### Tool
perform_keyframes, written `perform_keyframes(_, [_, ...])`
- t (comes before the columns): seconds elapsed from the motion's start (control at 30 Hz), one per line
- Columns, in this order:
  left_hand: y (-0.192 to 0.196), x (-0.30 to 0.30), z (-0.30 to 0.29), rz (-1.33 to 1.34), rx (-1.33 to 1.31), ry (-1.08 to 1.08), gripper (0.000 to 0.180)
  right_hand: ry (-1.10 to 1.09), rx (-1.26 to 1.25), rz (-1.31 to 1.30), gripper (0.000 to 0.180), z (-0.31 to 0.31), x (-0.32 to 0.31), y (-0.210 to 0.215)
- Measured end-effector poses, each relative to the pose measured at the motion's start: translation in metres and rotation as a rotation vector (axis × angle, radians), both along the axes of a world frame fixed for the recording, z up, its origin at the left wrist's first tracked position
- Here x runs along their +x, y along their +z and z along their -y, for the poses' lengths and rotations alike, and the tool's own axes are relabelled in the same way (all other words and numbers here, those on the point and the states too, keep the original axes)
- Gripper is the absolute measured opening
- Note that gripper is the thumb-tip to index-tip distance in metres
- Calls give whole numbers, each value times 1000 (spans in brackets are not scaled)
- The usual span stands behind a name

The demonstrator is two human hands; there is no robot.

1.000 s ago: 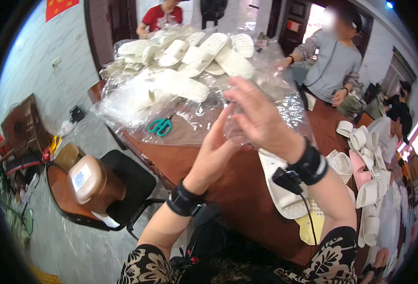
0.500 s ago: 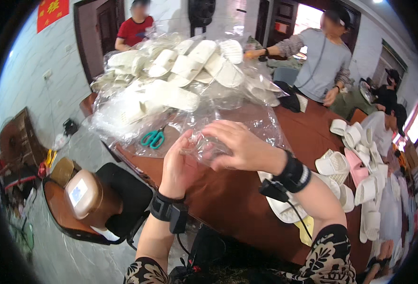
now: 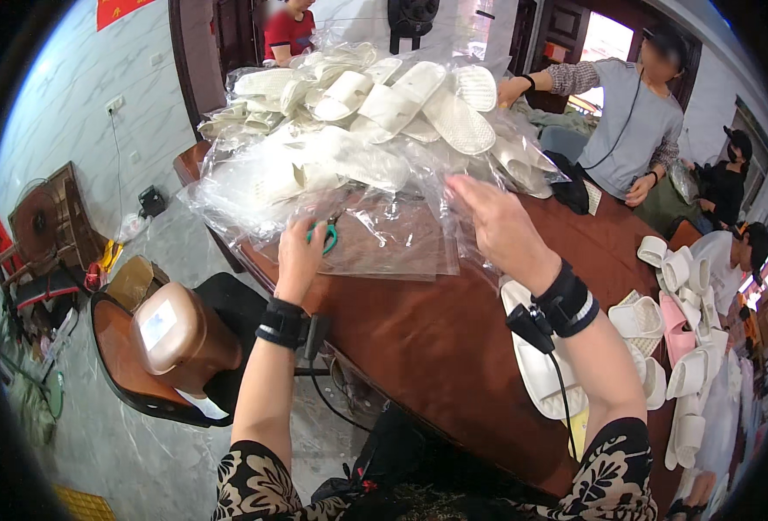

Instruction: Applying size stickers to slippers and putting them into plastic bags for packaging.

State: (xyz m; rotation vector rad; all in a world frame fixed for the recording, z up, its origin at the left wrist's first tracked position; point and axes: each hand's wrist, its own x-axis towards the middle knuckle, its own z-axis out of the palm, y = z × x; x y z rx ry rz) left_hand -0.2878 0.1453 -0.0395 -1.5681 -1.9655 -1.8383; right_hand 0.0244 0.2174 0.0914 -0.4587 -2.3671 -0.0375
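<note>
My left hand (image 3: 300, 260) rests at the left edge of a clear plastic bag (image 3: 393, 256), its fingers spread, right beside the teal handles of a pair of scissors (image 3: 330, 238). My right hand (image 3: 507, 233) is at the bag's other side with its fingers stretched out, the tips against the plastic. Between them the bag lies spread on the brown tabletop, and wrinkled film hides the scissors' blades. Just beyond my hands rises a heap of white slippers (image 3: 393, 111) on and under more clear plastic.
White slippers (image 3: 636, 319) and a pink slipper (image 3: 678, 328) lie along the right of the brown table (image 3: 419, 339). A chair (image 3: 115, 365) with a brown lidded bin (image 3: 171, 326) stands to the left. A co-worker in grey (image 3: 632, 113) reaches toward the heap; another person in red (image 3: 288, 33) stands behind it.
My hands have moved apart from the crumpled clear plastic they held together. The left now sits by the scissors, the right farther right, with the bag spread flat between. The view has shifted.
</note>
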Motion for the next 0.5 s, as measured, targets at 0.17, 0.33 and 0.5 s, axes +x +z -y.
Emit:
perform_keyframes(0.17, [-24, -18, -11, -501, -560, 321, 34, -66, 156, 72, 47, 0, -33, 11])
perform_keyframes(0.33, [-18, -25, -27, -549, -731, 256, 46, -69, 124, 275, 47, -6, -73, -11])
perform_keyframes(0.5, [-23, -24, -34, -402, -514, 242, 74, -111, -137, 449, 55, -15, -98, -22])
